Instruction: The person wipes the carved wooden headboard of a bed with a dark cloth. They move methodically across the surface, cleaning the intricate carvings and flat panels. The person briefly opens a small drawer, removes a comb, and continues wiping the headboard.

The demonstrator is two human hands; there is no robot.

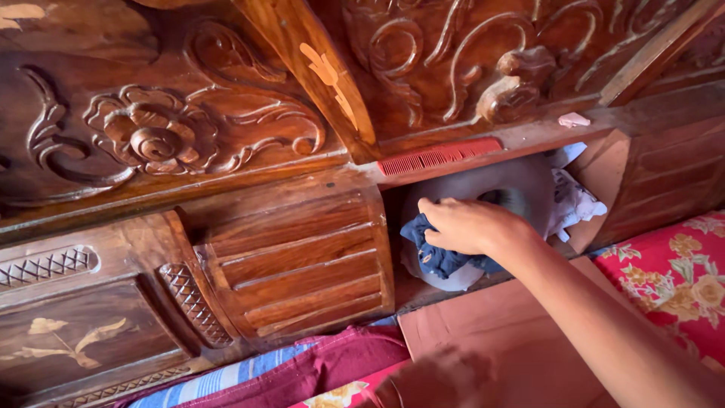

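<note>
Blurred at six o'clock, closest to my lens, sits a dark shape (pixel 442 378) that may be my left hand; I cannot tell how its fingers stand. Behind it, filling most of the view, rises the carved wooden headboard (pixel 174 136), its open cubby (pixel 596 177) at three o'clock serving as storage, which is why cloth is stuffed inside. At four o'clock lies the red floral bedding (pixel 680 279), and at six o'clock a maroon cloth (pixel 332 363). Inside the cubby rests a grey rounded cushion (pixel 521 181), with white cloth (pixel 574 200) pushed behind it. My right hand (pixel 464 225) reaches in from five o'clock, fingers curled down narrowly, pinching the dark blue garment (pixel 438 257) bunched at the cubby's front edge, against the cushion. A red comb (pixel 438 157) lies along the ledge above, at twelve o'clock from my knuckles.
</note>
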